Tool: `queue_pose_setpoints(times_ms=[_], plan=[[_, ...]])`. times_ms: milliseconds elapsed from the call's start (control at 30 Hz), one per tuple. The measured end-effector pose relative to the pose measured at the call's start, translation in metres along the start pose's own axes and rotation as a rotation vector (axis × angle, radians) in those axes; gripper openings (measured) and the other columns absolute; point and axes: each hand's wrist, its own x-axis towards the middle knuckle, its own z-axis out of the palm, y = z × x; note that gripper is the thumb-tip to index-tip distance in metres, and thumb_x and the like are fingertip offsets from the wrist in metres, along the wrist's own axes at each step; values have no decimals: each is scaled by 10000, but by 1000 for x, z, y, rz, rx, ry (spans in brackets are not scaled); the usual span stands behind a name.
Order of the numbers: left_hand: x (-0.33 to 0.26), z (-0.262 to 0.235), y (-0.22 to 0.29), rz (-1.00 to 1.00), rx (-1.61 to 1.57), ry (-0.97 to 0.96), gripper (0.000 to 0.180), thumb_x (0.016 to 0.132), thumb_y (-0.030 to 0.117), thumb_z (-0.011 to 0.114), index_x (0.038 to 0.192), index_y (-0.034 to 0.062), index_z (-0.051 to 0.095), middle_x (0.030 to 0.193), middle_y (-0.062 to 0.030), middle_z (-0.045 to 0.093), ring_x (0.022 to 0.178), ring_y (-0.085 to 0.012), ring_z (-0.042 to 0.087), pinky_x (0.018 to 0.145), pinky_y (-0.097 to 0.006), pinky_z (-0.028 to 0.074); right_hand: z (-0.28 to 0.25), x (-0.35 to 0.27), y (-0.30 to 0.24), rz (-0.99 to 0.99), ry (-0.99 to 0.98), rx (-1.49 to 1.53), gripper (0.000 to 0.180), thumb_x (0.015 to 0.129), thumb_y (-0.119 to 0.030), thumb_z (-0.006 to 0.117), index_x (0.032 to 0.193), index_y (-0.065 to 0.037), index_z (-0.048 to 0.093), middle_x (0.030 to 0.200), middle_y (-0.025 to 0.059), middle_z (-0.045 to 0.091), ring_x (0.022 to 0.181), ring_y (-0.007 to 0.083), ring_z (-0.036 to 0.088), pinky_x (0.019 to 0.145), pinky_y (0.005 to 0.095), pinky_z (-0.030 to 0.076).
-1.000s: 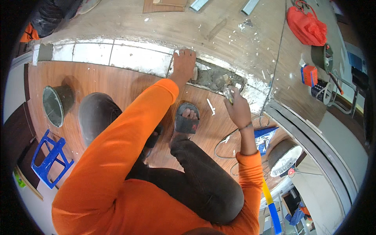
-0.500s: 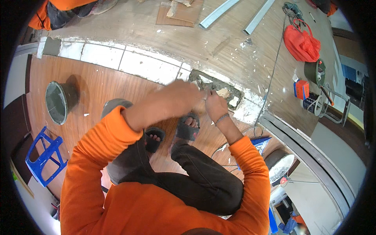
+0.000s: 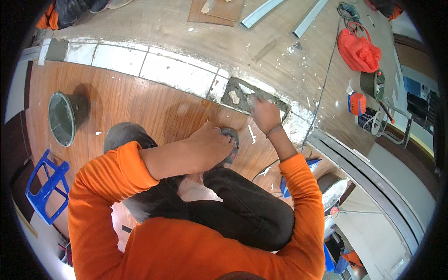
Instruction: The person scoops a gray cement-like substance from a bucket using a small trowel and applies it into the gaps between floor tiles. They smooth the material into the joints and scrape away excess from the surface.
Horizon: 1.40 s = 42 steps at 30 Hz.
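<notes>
My right hand [image 3: 266,116] reaches over a recessed patch of wet grey mortar [image 3: 241,101] in the floor strip. Its fingers are drawn together, and a small pale thing shows at their tips, too unclear to name. Beside them in the mortar lie a beige tile shard [image 3: 234,97] and a white shard [image 3: 244,88]. My left hand [image 3: 215,142] is curled above my right sandal [image 3: 229,134], knuckles up; whatever it may hold is hidden beneath it. A thin white sliver [image 3: 252,134] lies on the wood-look floor between the hands.
White tiles [image 3: 175,73] run left from the mortar. A dark bucket [image 3: 63,119] and blue plastic stool [image 3: 47,186] are at left. Metal profiles [image 3: 309,18], a red bag [image 3: 357,50] and a cable [image 3: 329,70] lie beyond. A metal track [image 3: 364,161] crosses at right.
My hands have come apart. The left moved back and down toward my sandal, while the right shifted slightly right over the mortar. The beige shard on the left side of the mortar shows more fully.
</notes>
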Motion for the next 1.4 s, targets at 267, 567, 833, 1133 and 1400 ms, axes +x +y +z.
queue_pose_setpoints(times_ms=[267,567,833,1133,1400], plan=[[-25,-7,-3,-69,10,47,169,904,119,584,1029,43,668,931,-141,702,955,-324,677,867,-451,488,-18,-25,28,-62,-9,-31,177,859,-183,647,992,-109,736,875,181,726,802,374,710,715,492,585],[-32,-13,8,-12,23,124,168,912,136,588,1042,47,649,949,-126,679,938,-294,662,874,-439,469,-11,34,33,-65,-127,-269,184,862,-121,588,866,-50,758,900,228,734,827,371,741,712,483,605],[-43,-10,5,-99,18,96,166,905,139,599,1034,46,649,945,-131,679,947,-305,657,890,-437,461,-1,34,97,145,-220,79,293,833,-339,717,1092,-227,797,995,194,742,942,394,706,868,463,563],[-53,-12,6,-107,1,110,162,894,139,609,1025,54,652,924,-126,685,946,-307,658,880,-433,459,-14,12,112,124,-123,-17,302,841,-382,725,1081,-208,787,1011,185,737,929,373,706,846,469,562],[-54,-13,6,-93,-5,84,199,884,149,611,1045,40,653,928,-127,687,957,-316,658,877,-445,478,-32,47,12,-103,-174,-76,259,812,-329,687,1016,-208,790,992,156,740,934,367,709,832,478,579]])
